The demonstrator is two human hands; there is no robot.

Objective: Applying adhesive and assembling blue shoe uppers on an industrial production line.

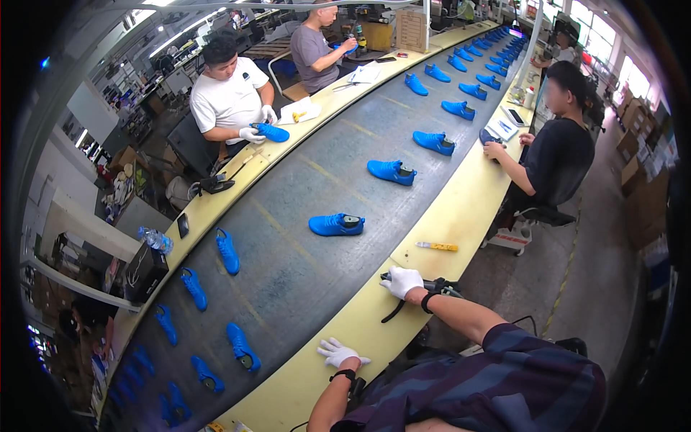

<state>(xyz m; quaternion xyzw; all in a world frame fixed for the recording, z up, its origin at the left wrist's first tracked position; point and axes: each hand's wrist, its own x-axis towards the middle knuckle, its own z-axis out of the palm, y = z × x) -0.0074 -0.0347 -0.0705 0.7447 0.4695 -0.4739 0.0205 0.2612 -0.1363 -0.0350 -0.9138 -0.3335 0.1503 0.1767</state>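
My left hand [341, 353], in a white glove, lies on the pale yellow bench edge [317, 373] with its fingers spread and nothing in it. Farther right, my white-gloved right hand [403, 282] is closed around a dark hand tool [440, 286], whose kind I cannot make out. A black curved piece [393, 311] sticks out below that hand. Just beyond lies a yellow marker-like stick [437, 246] on the bench. The nearest shoe on the grey conveyor belt [288, 266] is a blue sneaker [337, 225], apart from both hands.
Several blue sneakers line both sides of the belt. Across it, a person in white holds a blue sneaker [271, 132]; another person sits behind. At right, a seated person handles a dark shoe [489, 137] beside a phone [514, 117]. A bottle [155, 240] stands at left.
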